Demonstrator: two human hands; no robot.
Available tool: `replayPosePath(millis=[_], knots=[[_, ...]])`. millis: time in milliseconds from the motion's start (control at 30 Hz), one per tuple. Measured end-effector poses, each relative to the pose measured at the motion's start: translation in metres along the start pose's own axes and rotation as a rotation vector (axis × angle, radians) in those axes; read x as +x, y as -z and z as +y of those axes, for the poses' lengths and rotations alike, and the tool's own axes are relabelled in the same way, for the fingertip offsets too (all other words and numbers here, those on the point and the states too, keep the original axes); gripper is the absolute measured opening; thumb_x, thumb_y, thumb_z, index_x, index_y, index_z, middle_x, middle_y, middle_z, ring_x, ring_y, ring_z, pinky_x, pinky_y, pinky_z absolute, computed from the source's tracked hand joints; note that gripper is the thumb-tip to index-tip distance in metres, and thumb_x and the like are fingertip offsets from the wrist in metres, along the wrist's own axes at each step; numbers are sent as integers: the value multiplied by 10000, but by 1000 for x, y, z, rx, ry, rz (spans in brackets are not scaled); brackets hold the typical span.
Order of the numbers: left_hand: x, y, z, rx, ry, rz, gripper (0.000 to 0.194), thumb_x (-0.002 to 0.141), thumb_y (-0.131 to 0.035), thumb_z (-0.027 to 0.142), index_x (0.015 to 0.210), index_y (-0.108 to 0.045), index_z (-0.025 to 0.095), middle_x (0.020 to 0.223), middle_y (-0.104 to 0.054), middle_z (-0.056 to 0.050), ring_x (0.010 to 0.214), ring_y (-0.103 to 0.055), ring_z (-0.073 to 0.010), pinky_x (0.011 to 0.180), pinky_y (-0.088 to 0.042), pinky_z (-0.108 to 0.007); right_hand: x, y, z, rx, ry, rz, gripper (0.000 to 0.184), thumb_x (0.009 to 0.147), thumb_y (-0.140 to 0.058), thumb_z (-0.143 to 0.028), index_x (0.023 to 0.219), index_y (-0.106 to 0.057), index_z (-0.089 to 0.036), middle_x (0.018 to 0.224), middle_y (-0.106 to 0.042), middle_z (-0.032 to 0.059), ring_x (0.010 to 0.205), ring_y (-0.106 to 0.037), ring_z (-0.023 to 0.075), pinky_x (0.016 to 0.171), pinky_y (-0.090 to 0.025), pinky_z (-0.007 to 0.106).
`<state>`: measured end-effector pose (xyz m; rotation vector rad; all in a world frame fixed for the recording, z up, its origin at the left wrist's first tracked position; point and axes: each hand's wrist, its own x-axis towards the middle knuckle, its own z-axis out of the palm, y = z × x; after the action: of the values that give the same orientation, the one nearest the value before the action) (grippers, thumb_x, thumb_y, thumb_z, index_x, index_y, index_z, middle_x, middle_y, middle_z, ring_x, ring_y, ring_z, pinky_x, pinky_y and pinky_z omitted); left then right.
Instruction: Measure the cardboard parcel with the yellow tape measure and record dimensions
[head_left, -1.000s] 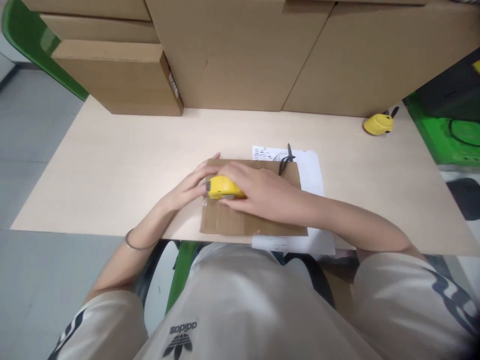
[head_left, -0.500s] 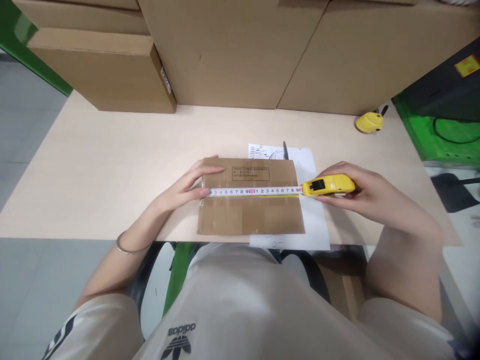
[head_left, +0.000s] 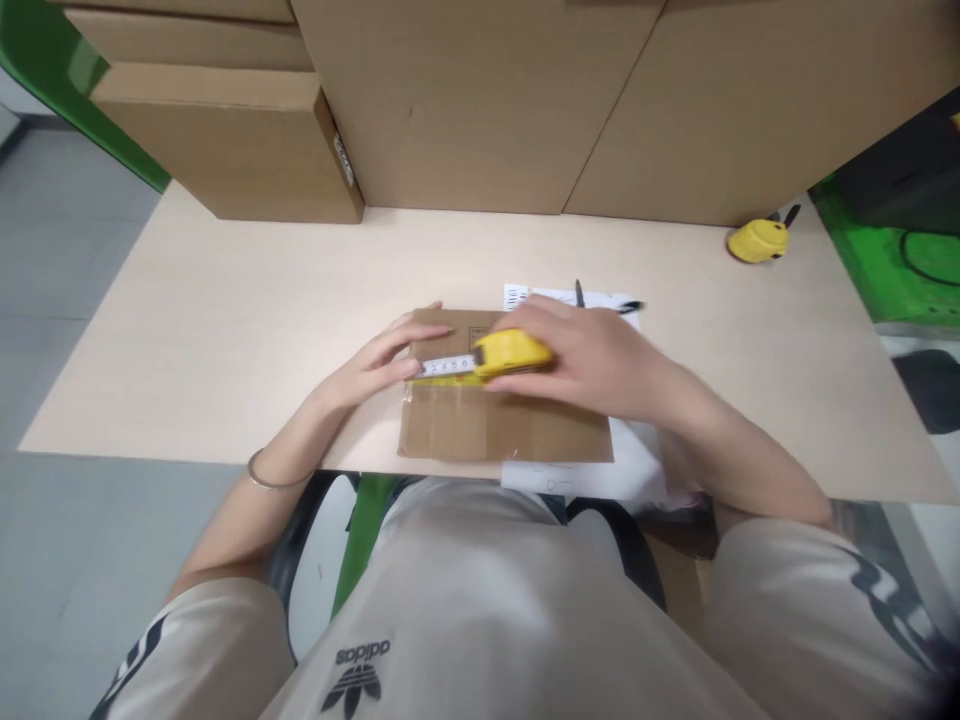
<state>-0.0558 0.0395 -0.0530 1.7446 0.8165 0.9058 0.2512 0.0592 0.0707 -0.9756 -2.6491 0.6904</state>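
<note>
A flat cardboard box (head_left: pixel 442 425) with a printed label lies near the table's front edge. My left hand (head_left: pixel 375 368) is at its left side, index finger stretched over the top and thumb pressing the end of the white tape blade (head_left: pixel 445 366) at the box edge. My right hand (head_left: pixel 592 350) is wrapped around the yellow case of the tape measure (head_left: pixel 514 353), above the middle of the box. Only a short length of blade shows between the case and my left thumb. The right hand and case are blurred and cover part of the label.
Under the box lie white paper sheets (head_left: pixel 637 460), with a dark pen (head_left: pixel 579 292) behind it. A second yellow tape measure (head_left: pixel 757 241) sits at the back right. Large cardboard boxes (head_left: pixel 480 110) line the table's back, and a smaller box (head_left: pixel 225 150) stands back left.
My right hand has moved left with the tape case, from beyond the box's right edge to over its middle. The exposed blade is much shorter. My left hand stays at the left edge.
</note>
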Motion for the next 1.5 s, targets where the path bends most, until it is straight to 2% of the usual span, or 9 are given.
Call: replayPosePath(millis=[167, 267, 367, 467, 600, 767, 900, 1133, 1500], knots=[[2, -7, 14, -16, 57, 132, 831, 1017, -189, 791, 1464, -627, 245, 1614, -554, -121, 1518, -499, -384, 1285, -397, -592, 51, -26, -31, -26, 321, -58, 379, 1034, -583, -377, 1398, -632, -281, 1376, -665, 81, 1132, -661, 264, 880, -507, 385], [-13, -18, 47, 258, -31, 231, 587, 1076, -349, 631, 1498, -600, 310, 1667, -496, -56, 1566, -436, -381, 1335, -309, -622, 39, -4, -23, 163, 494, -2, 318, 1005, -565, -266, 1312, -646, -276, 1369, -665, 68, 1237, -628, 243, 1030, -504, 415], [-36, -45, 82, 689, -385, 384, 501, 1062, -476, 396, 1558, -533, 349, 1713, -432, -2, 1579, -429, -338, 1333, -348, -631, 9, 26, -6, 292, 521, 8, 250, 893, -622, -205, 1135, -646, -264, 1202, -714, 47, 1090, -679, 217, 953, -540, 393], [-45, -79, 99, 836, -612, 225, 521, 1039, -530, 396, 1510, -572, 175, 1624, -531, -150, 1506, -534, -326, 1187, -581, -510, -20, 39, 1, 276, 479, -84, 240, 836, -652, -172, 1052, -623, -272, 1101, -737, 32, 945, -684, 190, 839, -541, 354], [-31, -102, 99, 902, -514, 3, 425, 1048, -527, 424, 1314, -641, 113, 1262, -763, -211, 1246, -732, -331, 961, -695, -452, -37, 28, -5, 172, 425, -253, 207, 844, -652, -138, 1019, -649, -248, 1040, -747, 28, 855, -643, 166, 723, -499, 300], [-15, -89, 97, 848, -546, -128, 279, 1059, -501, 387, 1128, -635, 153, 1176, -775, -187, 1083, -760, -283, 860, -679, -377, -25, 22, 5, 47, 383, -258, 173, 847, -571, -138, 954, -676, -225, 1030, -720, 59, 839, -593, 197, 715, -454, 334], [-12, -83, 99, 897, -567, -181, 351, 1078, -432, 358, 1336, -580, 172, 1118, -757, -145, 976, -739, -250, 795, -643, -366, -5, 40, 26, 55, 382, -241, 252, 816, -575, -133, 1027, -671, -232, 1053, -694, 59, 941, -598, 221, 819, -457, 367], [-11, -84, 97, 751, -467, -148, 88, 1038, -443, 201, 1047, -530, 187, 958, -734, -88, 831, -662, -198, 733, -594, -316, -11, 27, 5, 282, 436, -533, 151, 821, -623, -124, 934, -681, -206, 951, -693, 20, 851, -572, 157, 735, -413, 290], [-7, -86, 101, 944, -479, -284, 460, 1108, -407, 476, 1468, -592, 258, 975, -653, -58, 793, -524, -198, 729, -463, -326, 24, 46, 36, 236, 356, -551, 313, 787, -576, -84, 1062, -684, -190, 1046, -688, 49, 963, -624, 183, 843, -503, 321]])
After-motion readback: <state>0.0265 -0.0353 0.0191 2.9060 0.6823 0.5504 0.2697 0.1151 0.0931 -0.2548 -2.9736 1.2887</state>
